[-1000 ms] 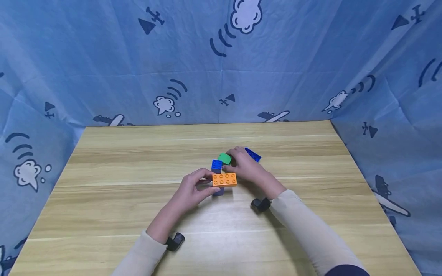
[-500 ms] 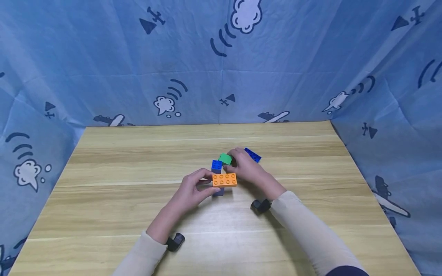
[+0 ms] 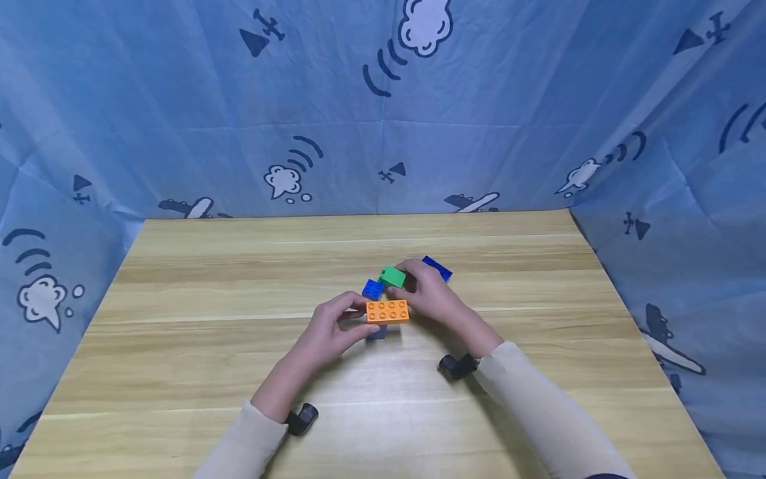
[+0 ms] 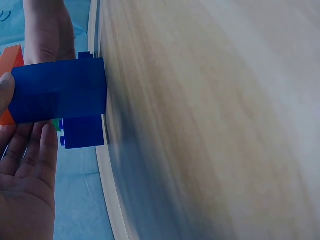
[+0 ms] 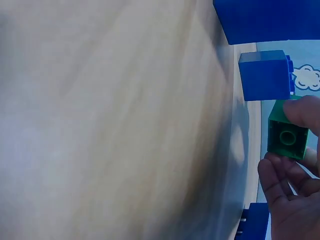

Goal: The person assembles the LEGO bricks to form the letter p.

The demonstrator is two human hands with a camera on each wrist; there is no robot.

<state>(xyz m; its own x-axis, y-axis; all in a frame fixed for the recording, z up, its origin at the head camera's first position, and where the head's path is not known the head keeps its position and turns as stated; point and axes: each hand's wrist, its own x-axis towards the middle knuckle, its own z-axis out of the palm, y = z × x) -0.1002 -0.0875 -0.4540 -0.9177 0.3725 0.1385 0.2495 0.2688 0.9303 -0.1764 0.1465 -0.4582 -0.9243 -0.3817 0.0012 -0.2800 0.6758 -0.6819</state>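
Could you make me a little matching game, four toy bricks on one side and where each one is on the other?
Bricks:
1. orange brick
2. green brick
3. small blue brick
4. long blue brick

Places, as the head camera sees them:
A. rightmost of all the bricks
B. between the right hand's thumb and fingers
C. in the left hand, atop a tall blue block
D. just left of the green brick

Pairs: 1-C, 2-B, 3-D, 4-A

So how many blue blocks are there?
3 that I see: a big one under the orange block, a small one beside the green block, another one behind the right hand. More may be hidden.
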